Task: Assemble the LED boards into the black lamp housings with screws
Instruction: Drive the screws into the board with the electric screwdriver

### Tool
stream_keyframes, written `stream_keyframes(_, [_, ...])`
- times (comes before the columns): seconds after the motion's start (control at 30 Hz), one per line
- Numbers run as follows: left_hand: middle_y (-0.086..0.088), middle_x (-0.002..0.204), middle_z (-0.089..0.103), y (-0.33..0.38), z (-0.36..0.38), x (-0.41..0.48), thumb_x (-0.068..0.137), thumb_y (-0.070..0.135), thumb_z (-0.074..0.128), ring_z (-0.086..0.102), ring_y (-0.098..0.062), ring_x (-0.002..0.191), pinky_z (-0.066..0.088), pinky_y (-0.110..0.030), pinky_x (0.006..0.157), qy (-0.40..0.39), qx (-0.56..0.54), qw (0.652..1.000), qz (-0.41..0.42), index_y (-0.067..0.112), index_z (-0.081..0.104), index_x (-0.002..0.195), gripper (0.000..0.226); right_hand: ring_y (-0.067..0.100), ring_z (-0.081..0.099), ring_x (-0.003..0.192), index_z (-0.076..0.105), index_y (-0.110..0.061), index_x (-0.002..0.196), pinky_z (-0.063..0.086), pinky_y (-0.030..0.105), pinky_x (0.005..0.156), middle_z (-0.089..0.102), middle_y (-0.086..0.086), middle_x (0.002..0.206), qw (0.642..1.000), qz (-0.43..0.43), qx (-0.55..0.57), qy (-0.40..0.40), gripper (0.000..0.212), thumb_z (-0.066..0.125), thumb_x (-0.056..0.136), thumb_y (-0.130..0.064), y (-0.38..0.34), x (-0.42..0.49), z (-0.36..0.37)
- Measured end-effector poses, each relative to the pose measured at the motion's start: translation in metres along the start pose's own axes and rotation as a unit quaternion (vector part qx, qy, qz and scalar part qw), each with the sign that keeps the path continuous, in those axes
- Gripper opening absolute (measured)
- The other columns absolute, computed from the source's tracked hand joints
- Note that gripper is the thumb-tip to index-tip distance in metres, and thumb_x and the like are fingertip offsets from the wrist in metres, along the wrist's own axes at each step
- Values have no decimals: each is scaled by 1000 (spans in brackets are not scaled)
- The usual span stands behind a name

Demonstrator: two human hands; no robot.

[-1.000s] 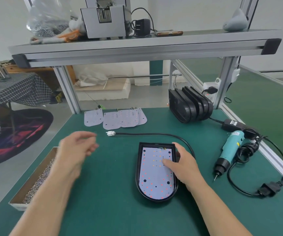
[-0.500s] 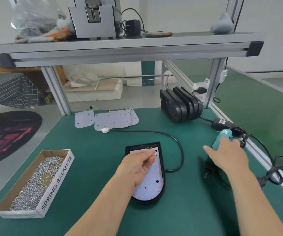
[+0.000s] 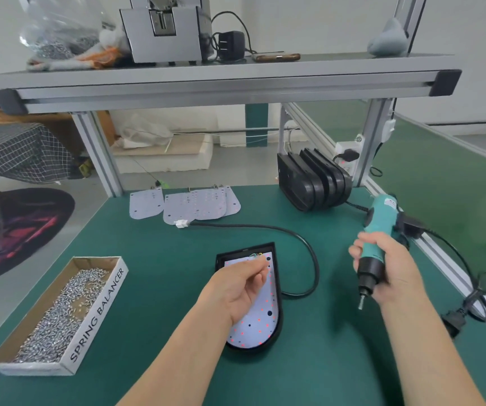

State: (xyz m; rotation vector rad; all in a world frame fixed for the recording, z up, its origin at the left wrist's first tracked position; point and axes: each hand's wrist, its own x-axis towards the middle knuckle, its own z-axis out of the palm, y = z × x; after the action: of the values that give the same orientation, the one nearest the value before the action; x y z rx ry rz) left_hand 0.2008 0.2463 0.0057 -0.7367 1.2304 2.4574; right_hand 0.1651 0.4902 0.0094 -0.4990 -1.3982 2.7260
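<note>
Screwdriver (image 3: 379,221) now aloft in right hand (image 3: 395,269)

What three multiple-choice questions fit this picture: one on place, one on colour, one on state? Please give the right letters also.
1. Where is the box of screws? A) on the upper shelf B) left of the lamp housing C) on the floor
2. What colour is the screwdriver body? A) red B) yellow C) teal
3. How is the screwdriver now? A) held up, bit down B) lying flat on the table C) hanging from the shelf
Answers: B, it lies left of the housing; C, the body is teal; A, it is lifted with its bit pointing down.
</note>
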Motion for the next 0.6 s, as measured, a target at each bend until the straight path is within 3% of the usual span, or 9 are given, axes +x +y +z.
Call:
stream_keyframes(0.1, [-12, 69, 69, -2, 1, 0, 87, -8, 70, 67, -11, 54, 54, -15, 50, -10, 4, 1000, 7, -9, 71, 88, 2, 14, 54, 64, 57, -9, 105, 47, 18, 48, 58, 5, 81, 995, -21, 91, -46, 33, 63, 95, -40, 1, -9, 27])
stream_keyframes(0.17, [-15, 74, 72, -3, -1, 0, 87, -11, 67, 71, -14, 58, 57, -17, 54, -16, -5, 1000, 12, -12, 71, 88, 4, 11, 50, 56, 62, -10, 95, 41, 17, 47, 57, 1, 71, 992, 2, 112, -63, 42, 61, 93, -52, 1, -12, 44])
stream_keyframes(0.23, [-18, 78, 73, -4, -3, 1, 89, -13, 62, 73, -17, 61, 59, -19, 57, -24, -14, 1000, 13, -15, 71, 91, 9, 9, 45, 51, 65, -13, 88, 36, 17, 45, 53, -2, 62, 990, 3, 122, -69, 37, 62, 91, -49, 5, -10, 57])
stream_keyframes(0.4, [-20, 77, 72, -8, -3, 1, 92, -16, 54, 74, -20, 64, 60, -20, 59, -41, 20, 999, 15, -13, 72, 88, 18, 10, 37, 52, 65, -15, 96, 31, 19, 45, 47, -3, 59, 984, -26, 152, -92, 18, 61, 93, -32, 18, -1, 81])
stream_keyframes(0.5, [-19, 77, 72, -9, -2, -1, 93, -16, 54, 73, -20, 65, 59, -20, 58, -57, 38, 998, 13, -8, 77, 75, 31, 9, 43, 55, 60, -17, 91, 35, 18, 48, 51, -3, 65, 987, -59, 135, -57, 7, 65, 91, -22, 21, 3, 88])
stream_keyframes(0.6, [-18, 76, 72, -9, -3, -1, 93, -16, 54, 73, -20, 64, 59, -20, 57, -62, 39, 997, 10, -5, 78, 72, 34, 9, 48, 59, 62, -17, 92, 40, 18, 58, 58, -3, 73, 984, -142, 108, -10, 10, 70, 88, -13, 24, 4, 92])
